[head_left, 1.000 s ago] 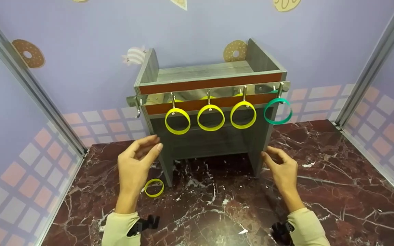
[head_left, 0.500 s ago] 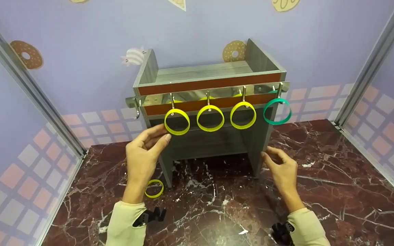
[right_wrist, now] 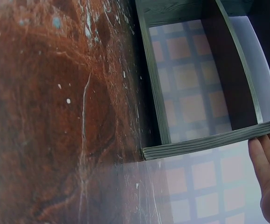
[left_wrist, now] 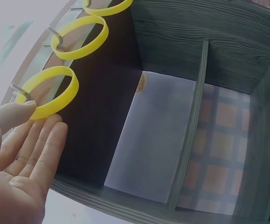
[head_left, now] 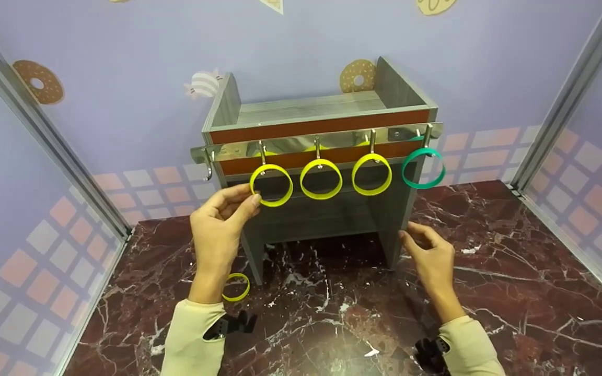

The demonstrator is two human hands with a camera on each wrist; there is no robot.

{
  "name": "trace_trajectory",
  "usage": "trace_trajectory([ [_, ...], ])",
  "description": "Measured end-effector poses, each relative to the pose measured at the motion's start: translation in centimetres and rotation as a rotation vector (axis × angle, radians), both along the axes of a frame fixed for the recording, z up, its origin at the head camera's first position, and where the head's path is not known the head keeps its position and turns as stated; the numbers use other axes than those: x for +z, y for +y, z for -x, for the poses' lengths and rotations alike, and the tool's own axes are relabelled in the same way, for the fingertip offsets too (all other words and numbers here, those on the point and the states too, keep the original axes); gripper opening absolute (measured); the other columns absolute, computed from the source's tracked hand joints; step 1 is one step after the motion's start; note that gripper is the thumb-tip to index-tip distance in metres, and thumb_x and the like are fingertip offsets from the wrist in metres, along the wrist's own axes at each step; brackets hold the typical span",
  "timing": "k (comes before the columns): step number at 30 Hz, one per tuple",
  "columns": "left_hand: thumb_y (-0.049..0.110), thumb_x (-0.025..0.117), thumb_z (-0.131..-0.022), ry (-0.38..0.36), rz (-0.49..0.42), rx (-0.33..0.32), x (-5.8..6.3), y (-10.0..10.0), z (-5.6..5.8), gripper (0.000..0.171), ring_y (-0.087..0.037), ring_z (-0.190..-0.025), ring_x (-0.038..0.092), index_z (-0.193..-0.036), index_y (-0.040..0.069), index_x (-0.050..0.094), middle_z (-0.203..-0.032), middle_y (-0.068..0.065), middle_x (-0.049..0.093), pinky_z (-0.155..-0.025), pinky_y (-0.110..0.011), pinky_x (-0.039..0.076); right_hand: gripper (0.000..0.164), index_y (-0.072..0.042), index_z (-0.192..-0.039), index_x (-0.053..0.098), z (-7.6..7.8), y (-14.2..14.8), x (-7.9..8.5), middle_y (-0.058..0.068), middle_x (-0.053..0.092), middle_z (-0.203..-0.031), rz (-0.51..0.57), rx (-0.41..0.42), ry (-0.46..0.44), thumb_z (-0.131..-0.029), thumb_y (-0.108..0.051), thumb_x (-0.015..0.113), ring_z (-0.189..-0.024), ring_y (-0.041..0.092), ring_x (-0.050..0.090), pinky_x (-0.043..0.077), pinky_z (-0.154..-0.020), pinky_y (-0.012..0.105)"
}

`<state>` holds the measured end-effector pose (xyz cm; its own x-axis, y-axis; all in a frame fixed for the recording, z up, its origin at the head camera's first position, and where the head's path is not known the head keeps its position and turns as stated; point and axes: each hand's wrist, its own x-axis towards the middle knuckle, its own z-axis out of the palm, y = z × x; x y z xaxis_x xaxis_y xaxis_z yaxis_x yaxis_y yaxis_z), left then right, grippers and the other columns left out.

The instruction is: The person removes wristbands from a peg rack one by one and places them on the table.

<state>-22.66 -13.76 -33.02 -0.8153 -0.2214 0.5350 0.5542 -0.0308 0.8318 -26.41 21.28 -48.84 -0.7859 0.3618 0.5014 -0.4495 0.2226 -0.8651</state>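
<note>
Hands well apart: left hand [head_left: 216, 235] pinches the leftmost hanging yellow ring [left_wrist: 55, 106], looped over its hook [head_left: 263, 152], between thumb and fingers; right hand [head_left: 432, 263] grips the edge of the right side panel [right_wrist: 204, 141] of a grey wood-grain shelf unit [head_left: 306, 108]. Along the metal hook rail [head_left: 343, 134], two more yellow rings [head_left: 321, 197], then a green ring [head_left: 424, 186] at the right end. Another, loose yellow ring [head_left: 236, 300] sits on the dark red marbled tabletop [head_left: 348, 324], near the left wrist.
</note>
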Motion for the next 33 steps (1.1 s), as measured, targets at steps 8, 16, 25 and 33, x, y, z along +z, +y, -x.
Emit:
trace_trajectory([
  [8, -0.007, 0.081, -0.090, 0.046, 0.007, 0.018, 1.0, -0.1, -0.3, 0.018, -0.025, -0.079, 0.076, -0.108, -0.008, 0.077, -0.098, -0.017, 0.077, -0.078, -0.034, 0.065, 0.019, 0.007, -0.110, 0.079, 0.0, 0.1, -0.2, 0.021, 0.078, -0.100, -0.010, -0.002, -0.004, -0.091, 0.004, 0.082, -0.081, 0.008, 0.075, 0.061, -0.070, 0.017],
  [16, -0.006, 0.081, -0.091, 0.074, 0.007, 0.030, 2.5, 0.1, -1.3, 0.018, -0.023, -0.079, 0.076, -0.108, -0.007, 0.077, -0.099, -0.018, 0.077, -0.078, -0.034, 0.065, 0.019, 0.013, -0.109, 0.076, -0.7, -0.6, 1.2, 0.028, 0.076, -0.102, 0.009, 0.006, 0.010, -0.091, 0.010, 0.079, -0.081, 0.007, 0.074, 0.060, -0.071, 0.015],
  [25, -0.007, 0.081, -0.091, 0.125, 0.006, 0.051, 3.2, -0.2, -2.9, 0.018, -0.023, -0.080, 0.077, -0.108, -0.009, 0.077, -0.098, -0.018, 0.078, -0.079, -0.032, 0.065, 0.022, 0.008, -0.113, 0.078, -0.1, 0.1, 0.1, 0.024, 0.077, -0.104, 0.026, 0.026, -0.015, -0.092, 0.004, 0.082, -0.082, 0.005, 0.074, 0.061, -0.071, 0.017],
  [33, -0.010, 0.081, -0.089, 0.135, -0.057, 0.056, 3.1, -0.8, -4.2, 0.020, -0.026, -0.081, 0.077, -0.108, -0.013, 0.075, -0.099, -0.021, 0.078, -0.080, -0.035, 0.065, 0.020, 0.007, -0.111, 0.079, 0.1, 0.1, 0.1, 0.023, 0.078, -0.101, 0.023, 0.023, -0.004, -0.092, 0.003, 0.082, -0.082, 0.011, 0.075, 0.061, -0.071, 0.018],
])
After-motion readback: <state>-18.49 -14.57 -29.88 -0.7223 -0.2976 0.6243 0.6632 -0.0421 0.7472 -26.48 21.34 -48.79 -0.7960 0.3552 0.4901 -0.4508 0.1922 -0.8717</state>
